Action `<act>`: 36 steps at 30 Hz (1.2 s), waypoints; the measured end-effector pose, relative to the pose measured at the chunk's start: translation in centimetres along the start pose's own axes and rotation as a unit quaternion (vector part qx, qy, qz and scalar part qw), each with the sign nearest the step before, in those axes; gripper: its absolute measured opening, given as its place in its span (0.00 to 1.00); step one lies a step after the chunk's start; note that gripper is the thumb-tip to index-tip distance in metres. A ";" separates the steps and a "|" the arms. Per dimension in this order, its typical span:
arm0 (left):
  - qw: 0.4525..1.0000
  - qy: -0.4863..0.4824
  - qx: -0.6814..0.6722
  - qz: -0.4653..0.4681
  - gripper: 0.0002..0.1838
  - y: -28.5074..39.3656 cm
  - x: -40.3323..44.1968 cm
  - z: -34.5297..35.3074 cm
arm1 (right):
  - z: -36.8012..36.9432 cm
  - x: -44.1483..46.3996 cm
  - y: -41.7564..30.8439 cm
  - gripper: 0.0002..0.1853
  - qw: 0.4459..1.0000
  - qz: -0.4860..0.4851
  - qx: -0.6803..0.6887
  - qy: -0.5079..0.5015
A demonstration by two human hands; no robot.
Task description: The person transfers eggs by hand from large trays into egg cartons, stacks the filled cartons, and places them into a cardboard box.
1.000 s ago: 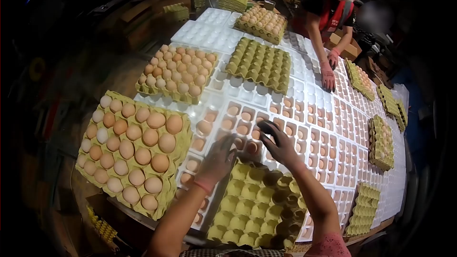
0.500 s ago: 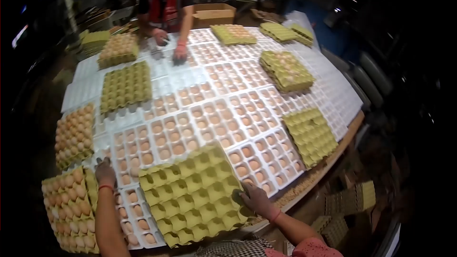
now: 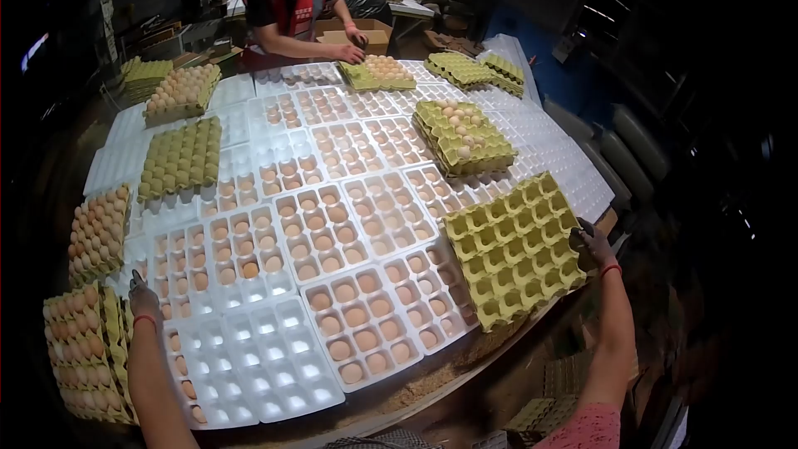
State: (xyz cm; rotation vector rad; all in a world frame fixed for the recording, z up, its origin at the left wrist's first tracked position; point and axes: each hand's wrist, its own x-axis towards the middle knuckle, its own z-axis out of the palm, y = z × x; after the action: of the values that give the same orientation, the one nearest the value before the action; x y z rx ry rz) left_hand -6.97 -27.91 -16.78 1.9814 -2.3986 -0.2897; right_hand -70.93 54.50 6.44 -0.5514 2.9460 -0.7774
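Observation:
My right hand (image 3: 593,245) grips the right edge of a yellow-green egg tray (image 3: 519,249). Its cups look empty, and it lies at the right side of the table over white foam egg trays. At the left, my left hand (image 3: 143,295) has its fingers stretched out beside a stack of egg-filled cartons (image 3: 83,349). Brown eggs in a white foam tray (image 3: 179,270) are close to those fingers; I see nothing held. In front of me, a foam tray with bare cups (image 3: 283,353) shows between my arms.
Across the table (image 3: 465,366), a co-worker in a red vest (image 3: 291,12) has both hands at a yellow-green tray of eggs (image 3: 378,73). More yellow-green stacks stand around: a partly filled one (image 3: 465,137), an upside-down one (image 3: 180,154) and an egg-topped one (image 3: 183,91).
My right hand has carried the yellow-green tray rightward, uncovering foam trays in front of me. My left hand has shifted left in view. The co-worker's hands have moved to the far egg tray.

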 end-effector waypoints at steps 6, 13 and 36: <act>0.998 0.041 -0.030 0.039 0.39 0.5 -7.8 0.7 | 10.5 0.4 -6.5 0.36 0.957 -0.126 -0.209 0.159; 0.985 0.106 -0.103 0.084 0.32 1.6 -16.2 -1.4 | 22.3 -9.3 -10.7 0.42 0.969 -0.140 -0.201 -0.039; 0.974 0.051 0.048 0.217 0.36 3.5 -30.9 -1.8 | 42.6 -6.1 -56.8 0.16 0.773 -0.632 -0.001 0.048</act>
State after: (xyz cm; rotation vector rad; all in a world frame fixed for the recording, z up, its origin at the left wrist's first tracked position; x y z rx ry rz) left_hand -4.10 2.57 -11.27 1.3995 -2.7287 -0.0577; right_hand -41.05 -9.37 -3.42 -2.6041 2.2363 -0.7737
